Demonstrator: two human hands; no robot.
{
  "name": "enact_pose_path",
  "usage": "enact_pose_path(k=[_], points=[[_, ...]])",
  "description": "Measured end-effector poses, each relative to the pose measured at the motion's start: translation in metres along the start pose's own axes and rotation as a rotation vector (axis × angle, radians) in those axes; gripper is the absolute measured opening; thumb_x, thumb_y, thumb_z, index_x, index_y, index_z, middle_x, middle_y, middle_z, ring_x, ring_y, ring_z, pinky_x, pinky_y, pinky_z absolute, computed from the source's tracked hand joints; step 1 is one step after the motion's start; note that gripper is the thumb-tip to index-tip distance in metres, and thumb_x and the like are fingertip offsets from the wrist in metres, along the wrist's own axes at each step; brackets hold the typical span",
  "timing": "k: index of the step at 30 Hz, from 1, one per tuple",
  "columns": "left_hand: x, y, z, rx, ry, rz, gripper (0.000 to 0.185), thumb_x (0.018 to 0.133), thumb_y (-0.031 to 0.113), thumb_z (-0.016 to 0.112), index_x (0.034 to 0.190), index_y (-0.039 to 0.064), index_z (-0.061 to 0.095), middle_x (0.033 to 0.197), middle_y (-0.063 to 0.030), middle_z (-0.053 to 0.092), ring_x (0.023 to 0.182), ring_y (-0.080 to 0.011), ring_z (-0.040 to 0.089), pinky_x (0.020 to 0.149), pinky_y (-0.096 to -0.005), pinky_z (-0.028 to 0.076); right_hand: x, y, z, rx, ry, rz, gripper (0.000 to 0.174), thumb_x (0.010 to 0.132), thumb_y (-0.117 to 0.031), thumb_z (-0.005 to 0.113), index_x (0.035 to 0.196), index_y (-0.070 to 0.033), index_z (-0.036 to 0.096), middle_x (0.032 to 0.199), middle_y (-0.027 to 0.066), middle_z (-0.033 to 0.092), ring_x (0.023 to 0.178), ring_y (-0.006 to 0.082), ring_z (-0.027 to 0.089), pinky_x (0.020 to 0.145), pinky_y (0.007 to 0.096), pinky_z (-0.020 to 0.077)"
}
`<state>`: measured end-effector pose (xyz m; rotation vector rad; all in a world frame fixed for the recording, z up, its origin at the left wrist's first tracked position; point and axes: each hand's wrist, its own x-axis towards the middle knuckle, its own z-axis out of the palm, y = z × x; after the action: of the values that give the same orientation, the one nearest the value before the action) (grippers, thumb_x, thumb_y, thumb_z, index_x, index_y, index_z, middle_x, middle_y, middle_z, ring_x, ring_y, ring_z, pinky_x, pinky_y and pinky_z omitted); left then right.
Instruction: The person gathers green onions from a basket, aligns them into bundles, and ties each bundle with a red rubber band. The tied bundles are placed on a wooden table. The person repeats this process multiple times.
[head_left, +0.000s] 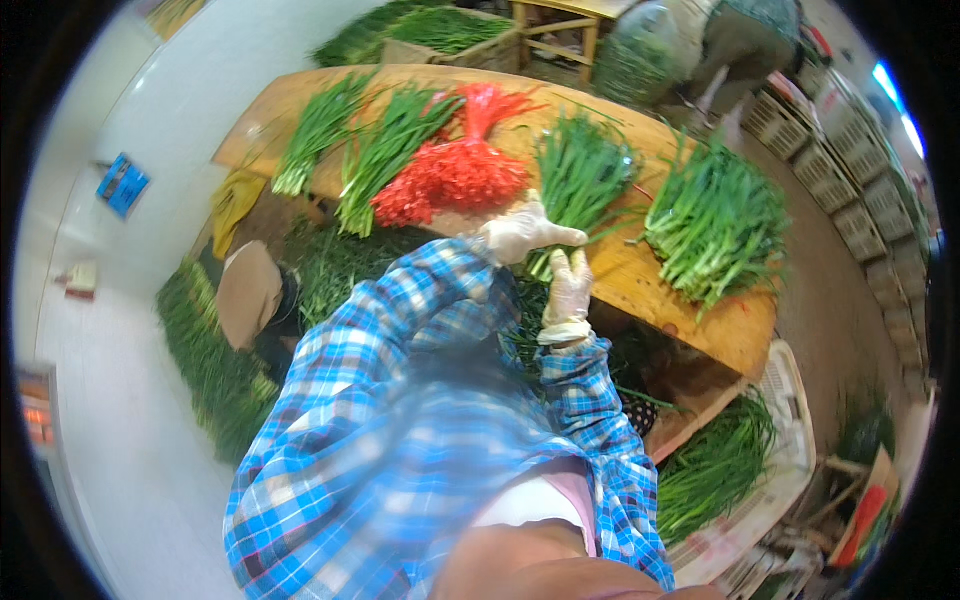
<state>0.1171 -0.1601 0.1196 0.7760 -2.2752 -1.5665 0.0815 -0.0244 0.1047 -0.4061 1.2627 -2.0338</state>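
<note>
My left hand, in a pale glove, lies over the lower stalks of a bunch of green Chinese chives at the table's front edge. Just below it my right hand, gloved too, touches the stalk ends with its fingers pointing up. How firmly either hand grips is unclear. Left of the bunch lies a heap of red plastic ties or netting, gathered at its top. Two smaller chive bunches lie farther left, and a large pile of chives lies to the right on the wooden table.
More chives stand along the left wall. A white plastic crate with chives is at lower right. White crates are stacked at far right. A brown cushion or stool seat is near my left arm. A person bends at the top right.
</note>
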Motion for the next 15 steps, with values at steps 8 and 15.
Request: enact_pose_path(k=[8, 15], points=[[-0.035, 0.036, -0.026, -0.332, -0.461, -0.147, 0.05, 0.09, 0.025, 0.067, 0.134, 0.005, 0.054, 0.14, -0.0146, 0.05, 0.123, -0.0274, 0.05, 0.106, -0.0376, 0.04, -0.03, -0.006, 0.001, -0.035, -0.163, -0.063, 0.048, 0.086, -0.004, 0.057, 0.134, -0.001, 0.05, 0.115, 0.0118, 0.061, 0.101, 0.0201, 0.059, 0.088, 0.0328, 0.0499], [-0.097, 0.048, -0.036, -0.196, -0.219, -0.505, 0.048, 0.101, 0.029, 0.053, 0.143, 0.007, 0.043, 0.134, -0.0113, 0.055, 0.115, -0.022, 0.058, 0.096, -0.0343, 0.049, -0.063, 0.032, 0.032, -0.284, -0.036, -0.08, 0.073, 0.081, -0.015, 0.064, 0.144, 0.007, 0.034, 0.145, 0.0275, 0.04, 0.137, 0.0372, 0.038, 0.116, 0.0376, 0.029]])
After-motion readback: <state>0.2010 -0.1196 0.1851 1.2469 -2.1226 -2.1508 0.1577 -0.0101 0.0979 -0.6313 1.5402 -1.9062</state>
